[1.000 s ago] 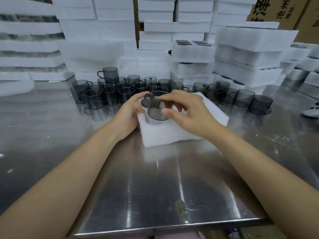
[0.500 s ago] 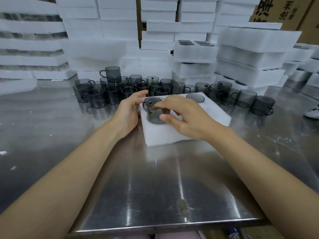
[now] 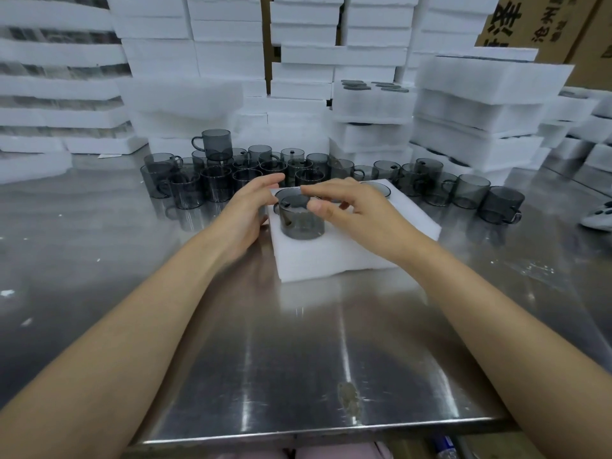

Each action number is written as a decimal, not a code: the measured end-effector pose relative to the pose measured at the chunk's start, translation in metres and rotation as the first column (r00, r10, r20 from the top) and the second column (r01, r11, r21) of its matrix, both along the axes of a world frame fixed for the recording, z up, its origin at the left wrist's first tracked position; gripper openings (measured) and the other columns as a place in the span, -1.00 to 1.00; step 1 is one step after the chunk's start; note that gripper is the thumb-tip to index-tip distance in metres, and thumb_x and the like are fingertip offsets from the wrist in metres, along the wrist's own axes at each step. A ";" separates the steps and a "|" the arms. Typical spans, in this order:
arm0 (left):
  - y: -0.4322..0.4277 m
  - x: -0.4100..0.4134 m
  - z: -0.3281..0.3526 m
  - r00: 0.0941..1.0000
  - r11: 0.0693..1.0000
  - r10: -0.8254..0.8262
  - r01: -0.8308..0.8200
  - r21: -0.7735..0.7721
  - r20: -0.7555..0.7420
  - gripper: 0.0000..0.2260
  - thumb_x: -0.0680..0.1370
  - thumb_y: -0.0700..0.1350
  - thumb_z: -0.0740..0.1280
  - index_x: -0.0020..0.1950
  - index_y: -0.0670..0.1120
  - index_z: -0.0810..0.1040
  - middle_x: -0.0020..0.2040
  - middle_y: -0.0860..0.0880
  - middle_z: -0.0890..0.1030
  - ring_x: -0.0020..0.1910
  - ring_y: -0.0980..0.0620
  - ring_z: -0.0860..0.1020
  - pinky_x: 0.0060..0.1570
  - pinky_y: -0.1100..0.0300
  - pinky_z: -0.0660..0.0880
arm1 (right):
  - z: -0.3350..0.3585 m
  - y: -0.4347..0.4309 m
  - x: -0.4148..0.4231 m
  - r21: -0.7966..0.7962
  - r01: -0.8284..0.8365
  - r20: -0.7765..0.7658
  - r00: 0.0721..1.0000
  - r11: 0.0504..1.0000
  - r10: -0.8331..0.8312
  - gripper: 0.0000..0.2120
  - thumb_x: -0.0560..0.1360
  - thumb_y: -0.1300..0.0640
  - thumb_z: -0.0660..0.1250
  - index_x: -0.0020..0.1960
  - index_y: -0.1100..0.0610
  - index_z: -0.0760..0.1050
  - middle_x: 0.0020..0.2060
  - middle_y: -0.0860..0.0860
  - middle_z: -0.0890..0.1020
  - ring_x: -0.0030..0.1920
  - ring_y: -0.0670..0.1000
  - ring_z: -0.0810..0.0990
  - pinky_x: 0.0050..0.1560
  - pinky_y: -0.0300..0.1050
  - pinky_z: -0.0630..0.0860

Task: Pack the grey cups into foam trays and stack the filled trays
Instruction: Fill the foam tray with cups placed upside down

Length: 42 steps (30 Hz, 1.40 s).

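A white foam tray [image 3: 334, 256] lies on the steel table in front of me. A grey see-through cup [image 3: 300, 220] stands half sunk in the tray's near left pocket. My right hand [image 3: 351, 210] pinches that cup's rim from above with thumb and fingers. My left hand [image 3: 246, 210] rests against the tray's left edge with its fingers straight, pointing at the cup. Another cup rim [image 3: 377, 188] shows in a far pocket, partly hidden by my right hand.
Several loose grey cups [image 3: 231, 173] crowd the table behind the tray, more at the right [image 3: 470, 190]. Tall stacks of foam trays [image 3: 477, 104] wall the back. Cardboard boxes [image 3: 516, 21] stand at the top right. The table's front edge [image 3: 314, 432] is near me.
The cup has gone down from above the tray into the near left pocket, my right hand following it. My left hand stayed at the tray's left edge.
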<state>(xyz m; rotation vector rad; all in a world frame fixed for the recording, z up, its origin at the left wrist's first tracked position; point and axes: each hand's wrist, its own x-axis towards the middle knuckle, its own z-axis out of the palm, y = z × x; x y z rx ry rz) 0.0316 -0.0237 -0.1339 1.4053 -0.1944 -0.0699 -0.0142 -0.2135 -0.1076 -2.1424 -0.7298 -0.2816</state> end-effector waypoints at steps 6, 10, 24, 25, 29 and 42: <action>0.006 0.005 -0.004 0.999 0.998 -0.041 0.040 0.052 0.019 -0.59 0.35 -0.22 0.23 0.15 0.05 0.56 -0.06 0.10 0.69 -0.01 0.05 0.59 0.23 -0.01 0.41 | 0.002 0.000 0.003 -0.031 -0.035 -0.107 0.994 0.999 0.032 -0.62 0.54 0.00 0.33 0.35 -0.09 0.43 0.07 -0.04 0.55 0.16 -0.13 0.48 0.11 -0.30 0.37; 0.006 0.008 -0.009 0.999 0.988 -0.039 0.033 0.149 0.033 -0.58 0.29 -0.20 0.29 0.10 0.10 0.59 -0.03 0.05 0.67 0.00 0.02 0.59 0.21 -0.01 0.43 | 0.003 -0.003 0.003 -0.163 -0.032 -0.110 0.994 0.986 0.014 -0.57 0.51 0.02 0.39 0.36 -0.03 0.45 0.16 -0.11 0.58 0.21 -0.19 0.47 0.03 -0.54 0.27; 0.004 0.004 -0.011 0.996 0.975 -0.087 0.086 0.207 -0.003 -0.50 0.30 -0.17 0.25 0.24 0.05 0.53 0.37 -0.17 0.40 0.29 -0.06 0.47 0.36 -0.05 0.37 | 0.003 -0.006 0.006 -0.048 -0.033 -0.166 0.986 0.998 0.024 -0.59 0.47 0.11 0.44 0.28 -0.11 0.48 0.03 -0.16 0.64 0.08 -0.29 0.55 0.04 -0.42 0.42; 0.004 0.004 -0.011 0.996 0.975 -0.086 0.085 0.203 -0.005 -0.51 0.30 -0.18 0.26 0.23 0.05 0.54 0.36 -0.20 0.41 0.25 -0.05 0.49 0.35 -0.08 0.37 | 0.005 -0.010 0.008 0.095 -0.027 -0.198 0.979 0.995 0.046 -0.62 0.48 0.19 0.42 0.25 -0.08 0.49 0.00 -0.13 0.66 0.01 -0.25 0.60 0.04 -0.35 0.48; 0.005 0.007 -0.012 0.994 0.981 -0.100 0.105 0.163 -0.037 -0.53 0.29 -0.21 0.25 0.18 0.05 0.56 0.21 -0.20 0.49 0.06 -0.11 0.53 0.26 -0.16 0.40 | 0.012 -0.046 0.029 0.519 0.337 -0.189 0.941 0.785 -0.279 -0.69 0.50 0.45 0.22 0.12 0.18 0.57 -0.12 -0.04 0.64 -0.31 -0.18 0.58 -0.11 -0.23 0.52; 0.001 0.007 -0.010 0.994 0.988 -0.105 0.103 0.116 0.008 -0.36 0.21 -0.26 0.18 0.31 -0.06 0.49 0.54 0.11 0.17 0.38 0.18 0.29 -0.03 0.35 0.44 | -0.032 -0.138 0.064 -0.285 0.699 0.059 0.695 0.656 -0.716 -0.43 0.52 0.45 0.14 0.51 0.27 0.16 0.48 0.21 0.21 0.45 0.18 0.24 0.38 -0.12 0.17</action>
